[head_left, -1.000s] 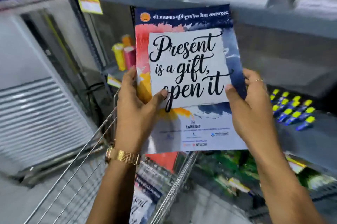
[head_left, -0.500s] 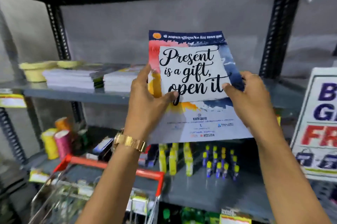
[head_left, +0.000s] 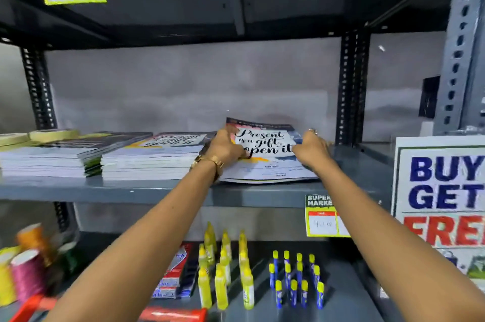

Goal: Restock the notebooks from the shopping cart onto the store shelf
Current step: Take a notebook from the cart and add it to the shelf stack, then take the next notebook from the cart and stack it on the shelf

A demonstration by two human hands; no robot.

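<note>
A notebook (head_left: 265, 153) with "Present is a gift, open it" on its cover lies nearly flat on the grey middle shelf (head_left: 157, 191), its far edge slightly raised. My left hand (head_left: 225, 147) grips its left edge and my right hand (head_left: 311, 147) grips its right edge. Just left of it stands a stack of the same notebooks (head_left: 154, 157), and further left a second stack (head_left: 52, 156). The red rim of the shopping cart (head_left: 34, 306) shows at the bottom left.
Yellow glue bottles (head_left: 223, 269) and small blue glue sticks (head_left: 296, 279) stand on the lower shelf, with thread spools (head_left: 26, 269) at the left. A "BUY GET FREE" sign (head_left: 443, 190) stands at the right. A price tag (head_left: 321, 216) hangs from the shelf edge.
Both hands have carried the notebook from upright in front of me forward and down onto the middle shelf, beside the right stack. The view has lifted from the cart to the shelf.
</note>
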